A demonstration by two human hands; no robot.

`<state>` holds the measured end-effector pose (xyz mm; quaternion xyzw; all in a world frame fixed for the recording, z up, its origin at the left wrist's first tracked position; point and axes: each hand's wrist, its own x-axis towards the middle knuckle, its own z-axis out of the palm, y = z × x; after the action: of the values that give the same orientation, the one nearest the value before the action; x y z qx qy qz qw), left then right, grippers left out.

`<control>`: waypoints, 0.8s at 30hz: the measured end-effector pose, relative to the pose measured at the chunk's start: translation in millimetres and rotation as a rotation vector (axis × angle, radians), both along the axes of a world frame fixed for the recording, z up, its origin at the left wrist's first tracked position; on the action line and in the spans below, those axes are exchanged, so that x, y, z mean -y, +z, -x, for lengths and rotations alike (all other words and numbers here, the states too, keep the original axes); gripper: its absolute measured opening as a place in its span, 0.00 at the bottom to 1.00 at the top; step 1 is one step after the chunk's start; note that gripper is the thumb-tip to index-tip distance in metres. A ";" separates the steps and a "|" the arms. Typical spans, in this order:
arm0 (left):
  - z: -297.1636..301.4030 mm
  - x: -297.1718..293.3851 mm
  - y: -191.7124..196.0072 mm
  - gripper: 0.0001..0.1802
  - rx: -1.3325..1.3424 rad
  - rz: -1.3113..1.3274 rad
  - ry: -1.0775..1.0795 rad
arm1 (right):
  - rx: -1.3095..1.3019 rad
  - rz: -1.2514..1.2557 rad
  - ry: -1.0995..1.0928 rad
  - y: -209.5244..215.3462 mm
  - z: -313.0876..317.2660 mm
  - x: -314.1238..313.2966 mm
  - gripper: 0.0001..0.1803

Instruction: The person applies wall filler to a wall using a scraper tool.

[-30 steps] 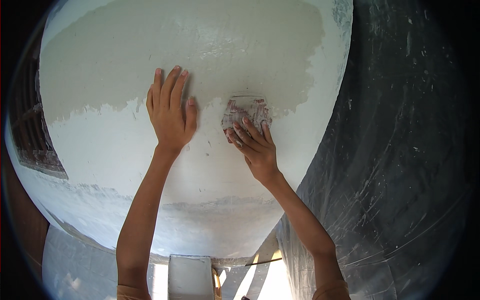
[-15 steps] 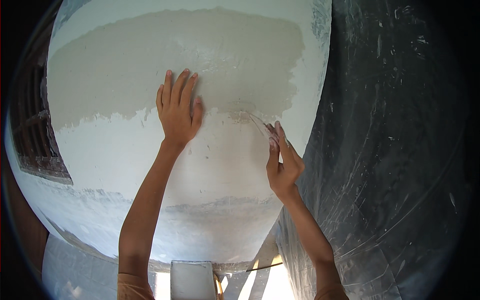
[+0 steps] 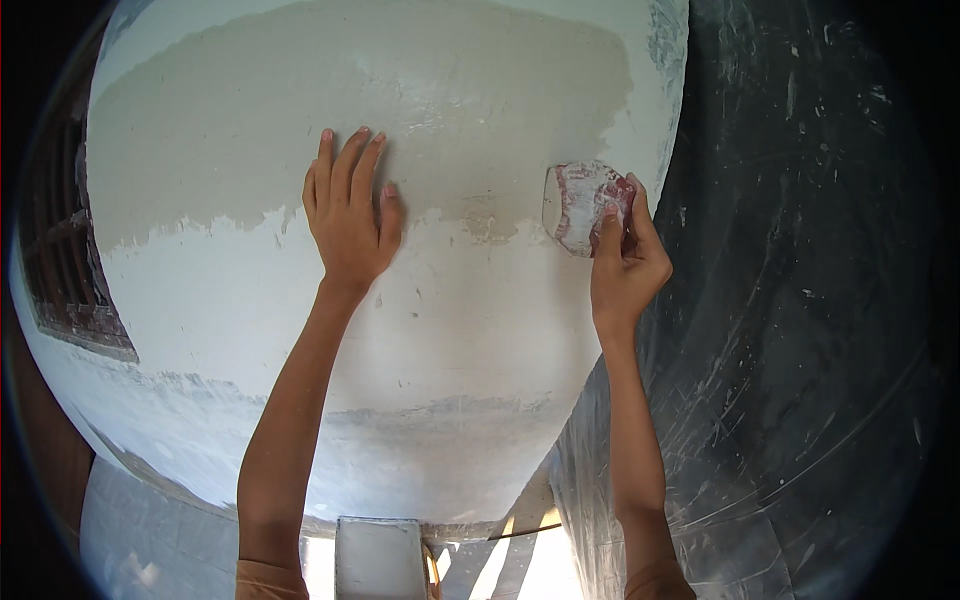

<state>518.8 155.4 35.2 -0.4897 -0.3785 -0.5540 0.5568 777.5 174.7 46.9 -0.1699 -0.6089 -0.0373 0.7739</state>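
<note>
A pale wall [image 3: 230, 310] fills the middle of the view, its upper part covered by a broad damp grey-beige patch of putty [image 3: 230, 130] with a ragged lower edge. My left hand [image 3: 350, 215] lies against the wall across that edge, fingers spread and holding nothing. In my right hand [image 3: 630, 260] is a putty scraper [image 3: 575, 205], a flat plate smeared white and dark red, pinched between thumb and fingers. Its face is turned toward me, close to the right end of the patch. A small rough smear [image 3: 490, 225] marks the wall between my hands.
Dark plastic sheeting [image 3: 790, 330] hangs along the wall's right edge. A brown window grille [image 3: 75, 250] is set in at the left. Low in the middle stands a pale rectangular box-like object [image 3: 378, 560], with bright light strips beside it.
My right hand has moved up and to the right with the scraper, which has turned from edge-on to show its flat face. My left hand has stayed nearly in place on the wall.
</note>
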 end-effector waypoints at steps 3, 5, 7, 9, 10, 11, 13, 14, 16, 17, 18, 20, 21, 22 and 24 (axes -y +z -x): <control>-0.1 -1.9 0.1 0.25 -0.019 -0.015 -0.013 | -0.076 -0.074 0.071 4.1 12.6 1.0 0.23; 1.7 -3.0 0.5 0.25 -0.003 -0.035 -0.025 | 0.088 0.008 0.218 3.8 32.1 4.5 0.23; 1.5 -2.3 0.5 0.25 0.011 -0.061 -0.034 | 0.112 0.036 0.158 9.0 36.0 0.9 0.23; 0.2 -1.0 -0.6 0.24 -0.009 -0.034 -0.031 | 0.135 0.059 0.101 10.7 33.8 -0.3 0.23; 0.6 -1.3 -0.8 0.24 -0.006 -0.039 -0.023 | 0.023 -0.031 0.046 13.4 25.5 -4.2 0.23; -0.7 -1.8 -1.4 0.24 -0.001 -0.023 -0.023 | -0.089 -0.121 -0.010 16.8 18.8 -5.5 0.23; -0.5 -1.7 -1.9 0.24 0.006 -0.002 -0.027 | -0.133 -0.058 0.071 18.0 16.4 1.7 0.23; -0.6 -1.9 -1.2 0.24 0.007 -0.003 -0.026 | -0.080 -0.054 0.121 17.3 21.8 6.7 0.23; -0.4 -1.7 -0.5 0.24 0.006 -0.002 -0.032 | 0.021 -0.072 0.242 13.0 42.8 3.9 0.22; 1.2 -1.2 -0.2 0.24 0.000 -0.020 -0.033 | 0.128 0.001 0.191 7.3 45.9 4.6 0.22; 0.9 -1.1 -0.2 0.24 -0.007 -0.038 -0.033 | 0.147 0.069 0.112 5.8 41.4 6.8 0.22; 1.4 -0.3 -0.2 0.24 -0.003 -0.035 -0.033 | 0.063 0.047 0.025 8.1 36.4 5.6 0.22; 0.9 0.2 -1.1 0.24 0.002 -0.028 -0.036 | -0.041 -0.037 0.008 8.2 28.3 0.3 0.22; -0.2 -0.7 -1.6 0.24 0.006 -0.037 -0.029 | -0.121 -0.096 -0.006 12.4 22.7 0.7 0.21; 0.1 -2.4 -1.4 0.23 -0.008 -0.023 -0.040 | -0.159 -0.029 0.158 16.1 22.7 5.9 0.22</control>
<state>518.7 157.8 33.8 -0.4930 -0.3598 -0.5675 0.5527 754.8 168.8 63.0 -0.1127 -0.5566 0.0287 0.8226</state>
